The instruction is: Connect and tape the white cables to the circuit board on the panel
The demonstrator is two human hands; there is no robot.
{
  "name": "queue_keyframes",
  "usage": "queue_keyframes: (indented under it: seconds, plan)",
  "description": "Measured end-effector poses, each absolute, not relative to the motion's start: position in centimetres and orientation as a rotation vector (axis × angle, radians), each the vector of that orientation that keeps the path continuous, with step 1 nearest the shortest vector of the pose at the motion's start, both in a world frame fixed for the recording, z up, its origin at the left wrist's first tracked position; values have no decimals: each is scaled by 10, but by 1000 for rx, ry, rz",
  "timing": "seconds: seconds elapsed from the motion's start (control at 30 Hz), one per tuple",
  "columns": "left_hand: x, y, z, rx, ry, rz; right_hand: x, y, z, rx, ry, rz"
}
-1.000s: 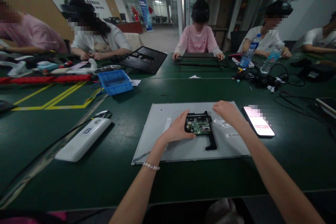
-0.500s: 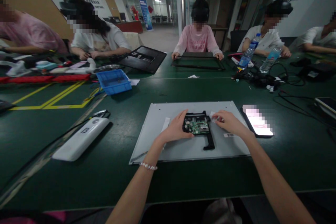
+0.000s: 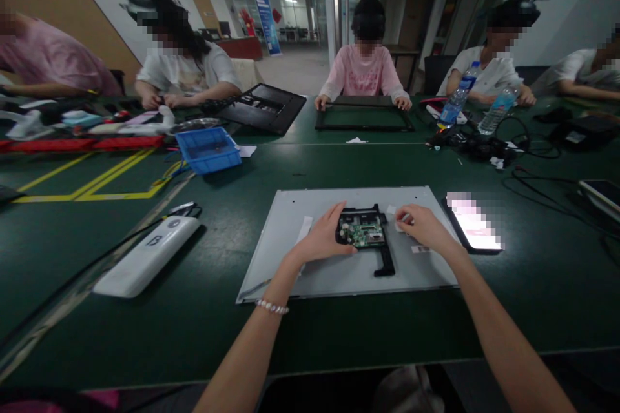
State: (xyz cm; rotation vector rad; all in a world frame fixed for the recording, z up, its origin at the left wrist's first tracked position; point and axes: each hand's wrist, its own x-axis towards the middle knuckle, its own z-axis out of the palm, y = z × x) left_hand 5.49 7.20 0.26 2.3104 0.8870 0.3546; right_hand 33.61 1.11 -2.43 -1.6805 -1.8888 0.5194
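My left hand [image 3: 323, 236] grips the left side of a green circuit board [image 3: 364, 232] set in a black plastic frame [image 3: 385, 262]. Its thumb lies at the lower edge and its fingers at the upper one. Beneath is a flat grey panel [image 3: 290, 213] with its corners showing. Just right of the frame, my right hand [image 3: 419, 226] is closed in a pinch over the panel, apart from the board. Something small and whitish shows at its fingertips, too small to name. A small pale patch [image 3: 391, 209] and a printed label [image 3: 420, 249] lie on the panel nearby.
Right of the panel lies a lit phone [image 3: 473, 222]. A white power bank [image 3: 148, 255] with a cable is at left, with a blue tray [image 3: 208, 151] beyond. Across the table, a person in pink [image 3: 365, 74] holds a black rectangular frame [image 3: 364, 117]. Bottles [image 3: 458, 100] stand right.
My right hand has shifted slightly right, away from the frame, uncovering the pale patch on the panel. My left hand and the board have stayed in place.
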Motion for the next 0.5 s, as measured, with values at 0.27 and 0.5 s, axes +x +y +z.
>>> queue_keyframes:
  seconds: [0.27,0.5]
  plan:
    - [55,73,2,2295,895,354,336,15,-17,-1735,-1977,196]
    - [55,74,-3,2328,901,364,328,25,-17,-1841,-2243,-129]
